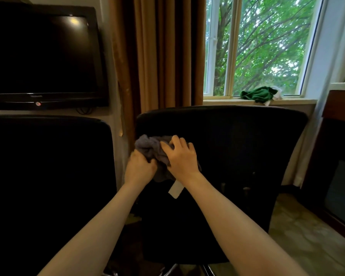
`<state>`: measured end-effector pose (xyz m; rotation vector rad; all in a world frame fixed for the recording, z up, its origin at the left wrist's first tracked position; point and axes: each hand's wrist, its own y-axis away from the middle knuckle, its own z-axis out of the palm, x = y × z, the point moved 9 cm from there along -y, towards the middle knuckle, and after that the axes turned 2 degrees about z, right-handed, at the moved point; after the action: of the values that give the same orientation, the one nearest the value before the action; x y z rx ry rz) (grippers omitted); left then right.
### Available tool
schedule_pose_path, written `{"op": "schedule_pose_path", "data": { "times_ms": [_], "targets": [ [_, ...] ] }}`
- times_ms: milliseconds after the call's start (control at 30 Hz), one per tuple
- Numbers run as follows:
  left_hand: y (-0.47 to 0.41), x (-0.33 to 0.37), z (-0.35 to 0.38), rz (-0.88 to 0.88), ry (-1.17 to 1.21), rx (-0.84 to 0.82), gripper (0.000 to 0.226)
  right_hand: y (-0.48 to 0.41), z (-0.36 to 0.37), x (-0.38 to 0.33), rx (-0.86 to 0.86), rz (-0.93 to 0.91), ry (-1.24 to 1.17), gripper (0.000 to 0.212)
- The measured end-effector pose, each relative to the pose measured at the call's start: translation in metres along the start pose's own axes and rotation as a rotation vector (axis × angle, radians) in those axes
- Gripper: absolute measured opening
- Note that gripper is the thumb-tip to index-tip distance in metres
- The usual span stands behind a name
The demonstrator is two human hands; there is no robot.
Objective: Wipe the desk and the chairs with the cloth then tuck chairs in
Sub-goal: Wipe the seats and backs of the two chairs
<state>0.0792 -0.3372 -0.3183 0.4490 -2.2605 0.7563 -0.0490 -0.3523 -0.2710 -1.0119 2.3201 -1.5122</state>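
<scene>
Both forearms extended, left hand (140, 168) clenching cloth (149, 146), right hand (182, 158) curled over it

Both hands are holding a bunched grey cloth (150, 151) against the back of the right black chair (237, 156): the left hand (140, 168) is gripping its lower left, the right hand (180, 158) is curling its fingers (174, 141) over the top. A second black chair (48, 176) is standing just beside, under a dark television (42, 56). A green rag (256, 94) is lying on the windowsill (217, 101).

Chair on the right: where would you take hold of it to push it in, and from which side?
Probably the top edge of the back of the chair, reached from this near side and gripped over the top. The back faces the viewer, upright and wide, and its top edge is bare.
</scene>
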Motion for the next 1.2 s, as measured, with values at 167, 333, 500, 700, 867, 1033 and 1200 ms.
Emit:
{"op": "schedule_pose_path", "data": {
  "times_ms": [167,333,500,700,867,1033,1200],
  "targets": [
    [0.015,0.024,0.006,0.056,-0.053,0.014,0.037,0.019,-0.011,0.023,-0.001,-0.007,-0.026,0.054],
    [0.014,0.096,-0.009,0.181,-0.043,0.149,0.033,0.0,-0.052,0.067,0.244,0.09,0.014,0.028],
    [0.017,0.132,0.014,0.256,-0.073,0.165,0.038,0.007,-0.065,0.104,0.211,0.118,0.105,0.032],
    [0.017,0.15,0.044,0.254,-0.159,0.136,0.056,0.055,-0.083,0.221,0.083,0.586,0.052,0.034],
    [0.018,0.157,0.045,0.277,-0.197,0.172,0.051,0.112,-0.086,0.297,-0.039,1.042,-0.059,0.029],
    [0.023,0.163,0.051,0.359,-0.277,0.214,0.043,0.078,-0.084,0.256,0.086,0.961,-0.221,0.037],
    [0.017,0.154,0.053,0.385,-0.353,0.159,0.045,0.028,-0.089,0.187,0.166,0.663,-0.123,0.039]
  ]
}}
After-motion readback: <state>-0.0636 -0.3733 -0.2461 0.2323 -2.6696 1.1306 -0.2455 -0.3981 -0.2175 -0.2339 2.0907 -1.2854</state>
